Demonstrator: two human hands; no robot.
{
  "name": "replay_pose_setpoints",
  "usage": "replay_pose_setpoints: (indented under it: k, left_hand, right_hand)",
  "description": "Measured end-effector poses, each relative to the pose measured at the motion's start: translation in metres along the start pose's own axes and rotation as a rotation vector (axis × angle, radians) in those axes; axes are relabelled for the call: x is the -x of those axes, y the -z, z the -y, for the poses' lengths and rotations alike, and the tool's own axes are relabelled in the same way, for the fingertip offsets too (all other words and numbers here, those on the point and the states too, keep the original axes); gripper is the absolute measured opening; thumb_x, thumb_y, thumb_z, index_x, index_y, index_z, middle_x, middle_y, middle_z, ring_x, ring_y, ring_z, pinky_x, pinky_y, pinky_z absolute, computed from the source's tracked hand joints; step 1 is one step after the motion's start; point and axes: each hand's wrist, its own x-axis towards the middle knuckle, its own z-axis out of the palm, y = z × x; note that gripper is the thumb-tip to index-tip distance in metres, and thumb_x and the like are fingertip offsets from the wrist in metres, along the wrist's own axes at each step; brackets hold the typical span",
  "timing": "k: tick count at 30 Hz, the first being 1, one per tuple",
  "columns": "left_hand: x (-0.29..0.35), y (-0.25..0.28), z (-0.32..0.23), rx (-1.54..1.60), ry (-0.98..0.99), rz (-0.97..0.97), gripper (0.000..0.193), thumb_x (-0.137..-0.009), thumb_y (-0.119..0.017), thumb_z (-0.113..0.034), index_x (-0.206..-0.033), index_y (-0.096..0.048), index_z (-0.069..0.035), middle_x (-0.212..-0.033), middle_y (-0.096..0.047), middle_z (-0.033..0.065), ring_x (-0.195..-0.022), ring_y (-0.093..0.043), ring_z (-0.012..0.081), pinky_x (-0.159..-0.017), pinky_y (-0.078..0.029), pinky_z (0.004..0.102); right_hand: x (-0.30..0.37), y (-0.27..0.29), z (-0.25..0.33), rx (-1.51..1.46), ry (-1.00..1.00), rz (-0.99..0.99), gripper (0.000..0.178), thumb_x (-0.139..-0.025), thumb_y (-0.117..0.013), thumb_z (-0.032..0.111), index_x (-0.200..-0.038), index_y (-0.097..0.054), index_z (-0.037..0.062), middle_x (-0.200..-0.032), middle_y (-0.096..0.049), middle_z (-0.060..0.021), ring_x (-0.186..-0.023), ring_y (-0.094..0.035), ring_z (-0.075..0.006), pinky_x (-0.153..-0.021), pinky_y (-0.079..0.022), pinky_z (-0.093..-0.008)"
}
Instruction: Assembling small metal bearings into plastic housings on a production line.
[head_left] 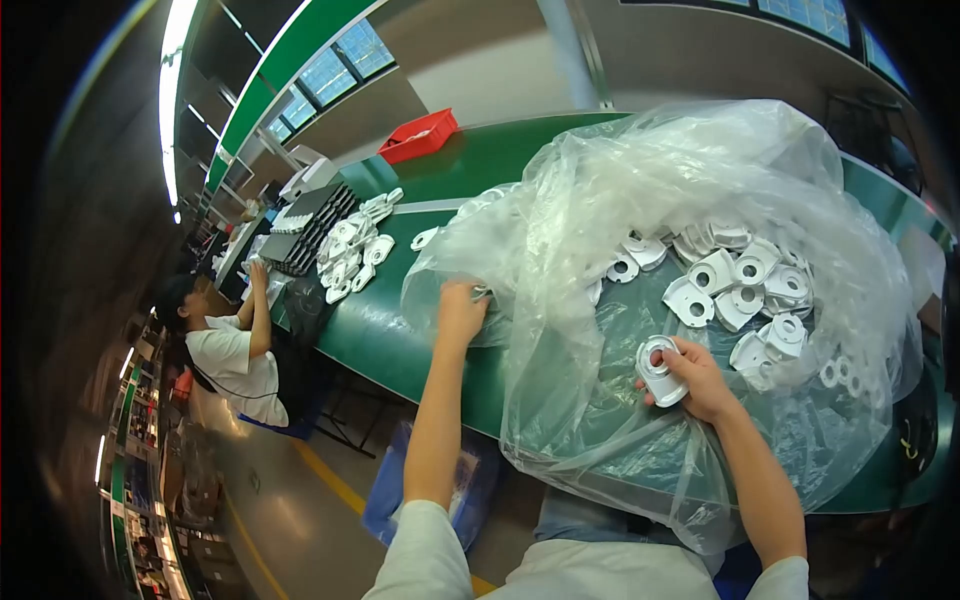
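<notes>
Right hand (703,380) pinches white ringed part (660,377); left hand (462,314) curled at left side of clear bag (560,240), grip unclear.

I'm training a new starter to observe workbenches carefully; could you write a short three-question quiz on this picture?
1. True or false: the right hand is empty.
2. Where is the red tray? A: on the floor; B: near the table's far edge; C: in the left hand.
3. Fill in: the table under the clear plastic is ____.

Key: 1. False; it holds a white part. 2. B. 3. Green.
</notes>
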Motion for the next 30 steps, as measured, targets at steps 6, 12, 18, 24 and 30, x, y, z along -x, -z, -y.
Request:
replay_pose_setpoints:
  k: [6, 12, 18, 24, 30]
  left_hand:
    - [-0.019, 0.019, 0.003, -0.052, -0.01, 0.234, 0.017, -0.068, -0.073, -0.01, -0.081, -0.068, -0.001, -0.087, -0.065, 0.0167, -0.087, -0.061, 0.0297, -0.079, -0.047, 0.037]
    - [-0.043, 0.083, 0.011, 0.252, 0.073, 0.341, 0.012, -0.072, -0.07, -0.005, -0.082, -0.066, 0.002, -0.073, -0.066, 0.0108, -0.066, -0.063, 0.0184, -0.064, -0.049, 0.0286]
    - [-0.057, 0.131, -0.013, 0.185, 0.154, 0.524, 0.02, -0.074, -0.059, -0.002, -0.093, -0.067, 0.002, -0.073, -0.064, 0.0105, -0.06, -0.056, 0.0136, -0.057, -0.045, 0.029]
    - [-0.049, 0.116, -0.129, 0.607, 0.04, 0.457, 0.012, -0.081, -0.063, -0.009, -0.089, -0.067, -0.001, -0.076, -0.065, 0.0034, -0.065, -0.058, 0.0084, -0.058, -0.046, 0.0239]
    - [-0.03, 0.031, -0.204, 1.171, 0.179, 0.461, 0.015, -0.081, -0.066, -0.009, -0.091, -0.066, 0.002, -0.076, -0.064, 0.0041, -0.065, -0.058, 0.0085, -0.055, -0.048, 0.0226]
  right_hand:
    - [0.001, 0.003, 0.002, 0.013, 0.026, 0.037, 0.018, -0.093, -0.05, 0.02, -0.095, -0.053, 0.0022, -0.089, -0.061, -0.0143, -0.07, -0.065, -0.0239, -0.058, -0.054, -0.0323]
    - [0.001, 0.0, 0.001, -0.026, 0.007, 0.008, 0.018, -0.094, -0.049, 0.019, -0.096, -0.052, 0.0017, -0.091, -0.06, -0.0129, -0.077, -0.065, -0.0242, -0.062, -0.056, -0.0326]
    - [0.002, 0.002, -0.001, 0.008, 0.025, 0.006, 0.019, -0.095, -0.047, 0.02, -0.096, -0.052, 0.0014, -0.093, -0.059, -0.0122, -0.081, -0.064, -0.0236, -0.064, -0.057, -0.0325]
    - [-0.003, -0.008, -0.003, -0.011, 0.065, -0.236, 0.023, -0.098, -0.042, 0.022, -0.1, -0.05, 0.0016, -0.091, -0.064, -0.0184, -0.074, -0.066, -0.0242, -0.065, -0.055, -0.032]
    - [-0.001, -0.01, 0.005, -0.091, 0.036, -0.319, 0.032, -0.099, -0.038, 0.027, -0.109, -0.049, -0.002, -0.094, -0.062, -0.0218, -0.079, -0.066, -0.0288, -0.07, -0.056, -0.0373]
